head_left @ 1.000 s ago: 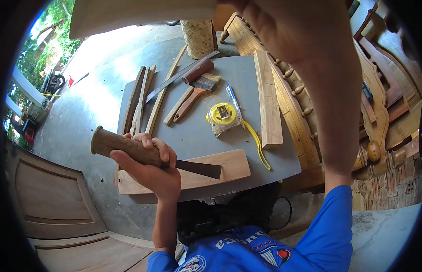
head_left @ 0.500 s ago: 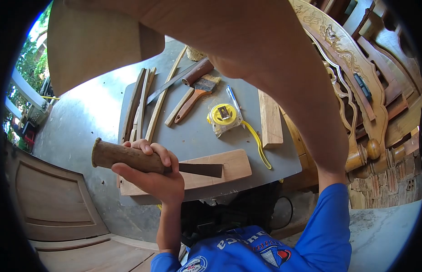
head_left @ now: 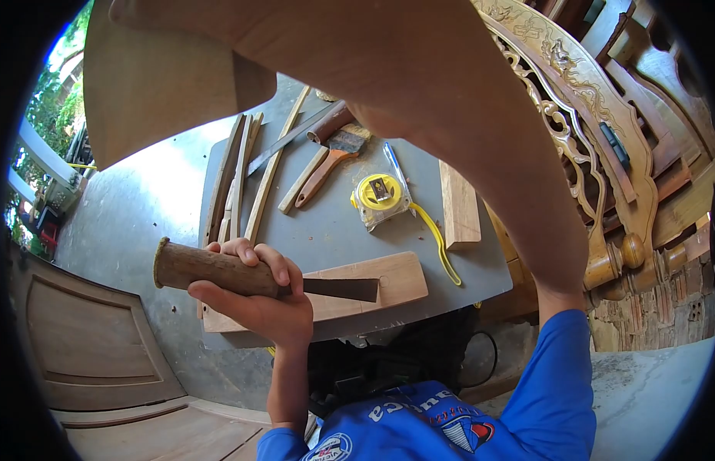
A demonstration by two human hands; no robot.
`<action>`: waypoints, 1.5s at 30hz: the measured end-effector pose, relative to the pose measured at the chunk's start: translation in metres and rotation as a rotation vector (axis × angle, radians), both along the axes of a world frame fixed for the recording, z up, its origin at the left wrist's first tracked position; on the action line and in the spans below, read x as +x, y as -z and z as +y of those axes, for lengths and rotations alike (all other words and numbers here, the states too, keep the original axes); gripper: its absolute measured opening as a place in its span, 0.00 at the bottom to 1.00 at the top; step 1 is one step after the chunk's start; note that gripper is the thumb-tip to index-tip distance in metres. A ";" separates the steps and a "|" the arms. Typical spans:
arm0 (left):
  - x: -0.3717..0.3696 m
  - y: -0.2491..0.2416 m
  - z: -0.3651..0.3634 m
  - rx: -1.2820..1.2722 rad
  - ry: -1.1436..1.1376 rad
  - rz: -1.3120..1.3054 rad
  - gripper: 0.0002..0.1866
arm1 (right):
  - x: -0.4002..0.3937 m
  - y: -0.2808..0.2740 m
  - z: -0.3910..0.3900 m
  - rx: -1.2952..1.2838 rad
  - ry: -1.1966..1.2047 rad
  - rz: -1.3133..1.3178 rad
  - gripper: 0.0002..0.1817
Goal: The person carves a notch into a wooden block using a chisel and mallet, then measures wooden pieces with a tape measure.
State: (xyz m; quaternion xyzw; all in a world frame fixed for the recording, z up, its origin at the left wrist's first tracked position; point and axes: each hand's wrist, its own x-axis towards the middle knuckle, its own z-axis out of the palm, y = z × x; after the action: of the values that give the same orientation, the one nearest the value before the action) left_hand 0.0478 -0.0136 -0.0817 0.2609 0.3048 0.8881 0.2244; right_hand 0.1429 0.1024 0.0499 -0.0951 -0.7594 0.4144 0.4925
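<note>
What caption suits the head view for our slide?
Left hand grips a wooden-handled chisel over a grey table; right hand lifts a wood panel.

Our left hand (head_left: 254, 296) sits lower left of centre, fingers curled tight in a fist, forearm running down the frame. Our right arm stretches diagonally from lower right toward the top edge.

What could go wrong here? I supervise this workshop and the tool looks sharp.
The left hand grips a chisel with its bare blade pointing sideways over the table; a slip could cut. The right hand, raised close to the camera, holds up a wooden board that blocks part of the view and could drop onto the tape measure.
</note>
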 end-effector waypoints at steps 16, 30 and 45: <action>0.000 -0.002 0.000 -0.069 0.053 0.078 0.31 | -0.088 -0.051 -0.019 0.370 -0.108 -0.358 0.27; -0.006 0.003 0.003 0.007 0.118 0.154 0.33 | -0.111 -0.060 -0.041 0.480 -0.136 -0.620 0.25; -0.009 -0.007 0.012 -0.165 0.104 0.114 0.26 | -0.025 -0.044 -0.006 0.115 -0.117 -0.299 0.23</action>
State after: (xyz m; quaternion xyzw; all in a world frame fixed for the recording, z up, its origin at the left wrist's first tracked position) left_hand 0.0392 -0.0016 -0.0746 0.3072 0.3752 0.8308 0.2732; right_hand 0.1178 0.0961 0.0934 -0.0834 -0.8508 0.3796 0.3536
